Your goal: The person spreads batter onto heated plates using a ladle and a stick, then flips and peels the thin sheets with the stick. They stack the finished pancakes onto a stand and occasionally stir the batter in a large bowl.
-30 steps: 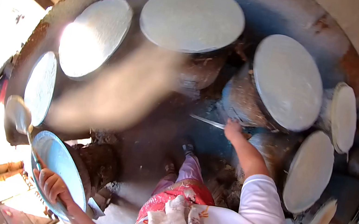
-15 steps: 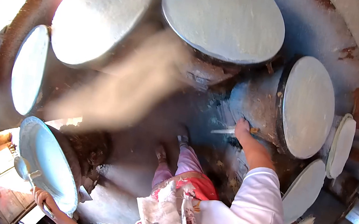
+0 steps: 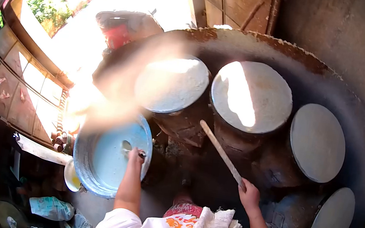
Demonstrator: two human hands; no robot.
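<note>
My left hand [image 3: 136, 155] is closed round the handle of a ladle [image 3: 127, 146], whose bowl is down at the milky white liquid [image 3: 106, 157]. That liquid sits in a wide blue basin [image 3: 78, 164]. A long, flat wooden stick [image 3: 221, 153] points up and to the left from my right hand [image 3: 250, 196], which grips its lower end. The stick's far tip is close to the barrel-like stands under the round griddles. One griddle [image 3: 252, 96] ahead has a pale layer over its top, and another griddle [image 3: 317, 142] stands to its right.
A third griddle [image 3: 175, 84] lies beyond the basin, partly veiled by a pale blur. A griddle [image 3: 330, 223] is low at the right. The curved rim [image 3: 270, 41] bounds the back. Plastic bags [image 3: 51, 208] and a yellowish bowl [image 3: 72, 175] are left of me.
My view has swung left. The ladle has gone from beside the basin's rim to inside it. My right hand, still on the stick, has come away from the stand at the right.
</note>
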